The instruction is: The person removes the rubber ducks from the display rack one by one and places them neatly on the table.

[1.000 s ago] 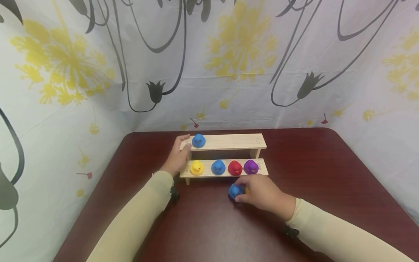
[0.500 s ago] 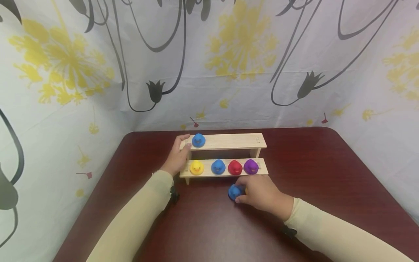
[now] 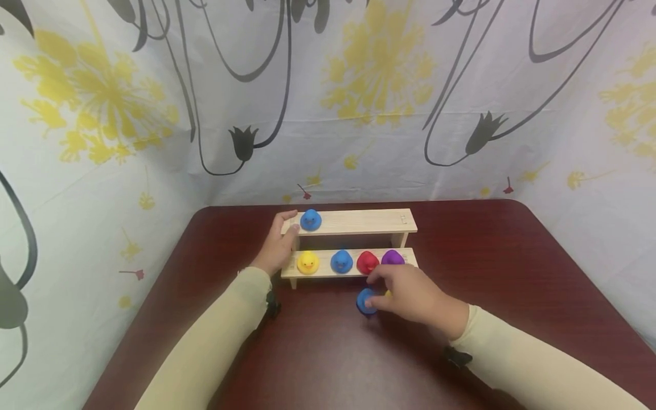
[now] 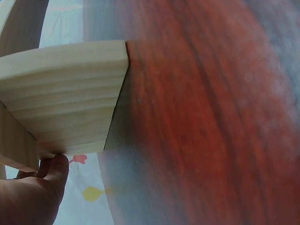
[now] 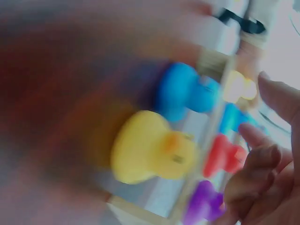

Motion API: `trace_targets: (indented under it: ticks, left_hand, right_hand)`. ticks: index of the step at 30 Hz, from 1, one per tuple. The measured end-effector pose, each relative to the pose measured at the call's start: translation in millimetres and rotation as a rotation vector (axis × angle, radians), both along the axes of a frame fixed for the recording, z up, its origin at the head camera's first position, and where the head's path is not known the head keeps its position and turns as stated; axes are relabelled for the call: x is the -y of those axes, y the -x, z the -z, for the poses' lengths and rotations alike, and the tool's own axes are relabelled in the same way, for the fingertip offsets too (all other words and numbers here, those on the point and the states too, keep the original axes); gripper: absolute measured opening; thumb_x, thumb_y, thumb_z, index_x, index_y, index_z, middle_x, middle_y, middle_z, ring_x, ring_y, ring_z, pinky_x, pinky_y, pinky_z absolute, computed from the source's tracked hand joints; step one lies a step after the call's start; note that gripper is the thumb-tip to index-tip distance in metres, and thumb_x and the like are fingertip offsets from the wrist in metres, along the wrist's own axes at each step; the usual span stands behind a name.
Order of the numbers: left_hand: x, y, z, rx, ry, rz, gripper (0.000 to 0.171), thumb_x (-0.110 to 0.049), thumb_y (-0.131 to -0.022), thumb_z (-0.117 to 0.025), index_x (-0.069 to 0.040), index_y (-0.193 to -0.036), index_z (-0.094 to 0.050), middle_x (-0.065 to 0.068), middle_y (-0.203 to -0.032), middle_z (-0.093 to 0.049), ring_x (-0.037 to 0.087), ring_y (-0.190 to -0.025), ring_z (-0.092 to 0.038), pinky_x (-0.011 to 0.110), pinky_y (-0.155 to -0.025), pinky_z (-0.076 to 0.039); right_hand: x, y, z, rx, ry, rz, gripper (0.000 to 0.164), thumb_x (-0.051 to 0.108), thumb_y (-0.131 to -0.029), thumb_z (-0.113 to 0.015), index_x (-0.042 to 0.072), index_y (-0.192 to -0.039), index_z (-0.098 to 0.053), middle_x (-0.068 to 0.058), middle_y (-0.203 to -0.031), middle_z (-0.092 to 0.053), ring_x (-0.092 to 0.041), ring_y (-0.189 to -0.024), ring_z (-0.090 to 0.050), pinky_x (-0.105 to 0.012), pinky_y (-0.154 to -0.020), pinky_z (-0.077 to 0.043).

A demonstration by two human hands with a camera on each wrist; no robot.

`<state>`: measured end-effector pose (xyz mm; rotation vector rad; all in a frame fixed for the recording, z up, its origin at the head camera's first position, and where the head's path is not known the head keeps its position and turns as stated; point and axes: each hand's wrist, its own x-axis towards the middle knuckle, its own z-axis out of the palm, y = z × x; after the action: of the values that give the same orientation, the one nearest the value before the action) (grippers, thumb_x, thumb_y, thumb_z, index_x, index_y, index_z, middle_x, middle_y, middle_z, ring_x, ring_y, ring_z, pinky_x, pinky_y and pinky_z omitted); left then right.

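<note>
My left hand (image 3: 277, 246) grips the left end of a two-tier wooden stand (image 3: 364, 221), its thumb and fingers around the upper plank. In the left wrist view the thumb (image 4: 58, 171) lies against the stand's pale wood. Over the table in front of the stand, my right hand (image 3: 415, 293) has its thumb and fingers spread, holding nothing. Just below it sit a blue rubber duck (image 5: 176, 93) and a yellow rubber duck (image 5: 138, 150), side by side on the table. The hand mostly hides this yellow duck in the head view.
On the lower plank stand a yellow duck (image 3: 308, 262), a blue duck (image 3: 341, 262), a red duck (image 3: 368, 262) and a purple duck (image 3: 392, 258). Another blue duck (image 3: 310, 220) sits at the upper plank's left. A patterned cloth (image 3: 328, 171) hangs behind the dark red table (image 3: 318, 359).
My right hand has opened off the blue duck in front of the stand and risen slightly; its fingers now overlap the purple duck in view. The left hand stays put.
</note>
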<state>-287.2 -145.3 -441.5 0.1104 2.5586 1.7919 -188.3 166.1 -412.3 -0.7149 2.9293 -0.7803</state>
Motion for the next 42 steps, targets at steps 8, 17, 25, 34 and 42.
trace_targets:
  ticks: [8, 17, 25, 34, 42]
  left_hand:
    - [1, 0.7, -0.2, -0.015, 0.003, 0.000, 0.044, -0.038, -0.112, -0.046, -0.031, -0.155, -0.038, 0.004, -0.170, -0.031, 0.033, -0.159, -0.024, 0.065, -0.128, -0.017]
    - [2, 0.7, 1.6, -0.011, 0.004, 0.005, 0.043, -0.037, -0.112, -0.046, -0.031, -0.154, -0.038, 0.004, -0.170, -0.030, 0.032, -0.160, -0.023, 0.065, -0.128, -0.016]
    - [2, 0.2, 0.8, 0.009, 0.011, 0.004, 0.044, -0.039, -0.112, -0.045, -0.033, -0.155, -0.037, 0.005, -0.171, -0.030, 0.034, -0.159, -0.025, 0.066, -0.127, -0.017]
    - [3, 2.6, -0.9, 0.012, 0.018, 0.015, 0.044, -0.040, -0.113, -0.045, -0.033, -0.156, -0.037, 0.005, -0.171, -0.029, 0.033, -0.160, -0.024, 0.067, -0.127, -0.017]
    - [3, 1.3, -0.4, 0.030, 0.036, 0.018, 0.045, -0.042, -0.113, -0.044, -0.035, -0.156, -0.036, 0.004, -0.172, -0.028, 0.034, -0.160, -0.024, 0.068, -0.126, -0.018]
  right_hand:
    - [-14, 19.2, -38.3, -0.023, 0.296, 0.054, 0.032, 0.025, -0.087, -0.089, 0.014, -0.114, -0.076, 0.000, -0.073, -0.056, -0.017, -0.064, -0.055, -0.028, -0.052, -0.047]
    - [-43, 70.1, -37.0, -0.175, 0.365, 0.221, 0.031, 0.025, -0.094, -0.082, 0.007, -0.118, -0.076, -0.012, -0.098, -0.062, -0.029, -0.089, -0.058, -0.036, -0.077, -0.049]
    - [-63, 107.2, -19.0, -0.129, 0.371, 0.283, 0.038, 0.030, -0.096, -0.078, 0.008, -0.126, -0.074, -0.020, -0.125, -0.061, -0.037, -0.115, -0.056, -0.051, -0.098, -0.046]
    - [-61, 119.4, 0.1, 0.047, 0.526, 0.243, 0.046, 0.031, -0.099, -0.075, 0.008, -0.138, -0.068, -0.022, -0.146, -0.053, -0.038, -0.130, -0.053, -0.057, -0.110, -0.045]
    - [-53, 119.0, 10.1, 0.166, 0.645, 0.261, 0.048, 0.034, -0.100, -0.074, 0.008, -0.139, -0.067, -0.017, -0.151, -0.057, -0.034, -0.146, -0.046, -0.056, -0.123, -0.036]
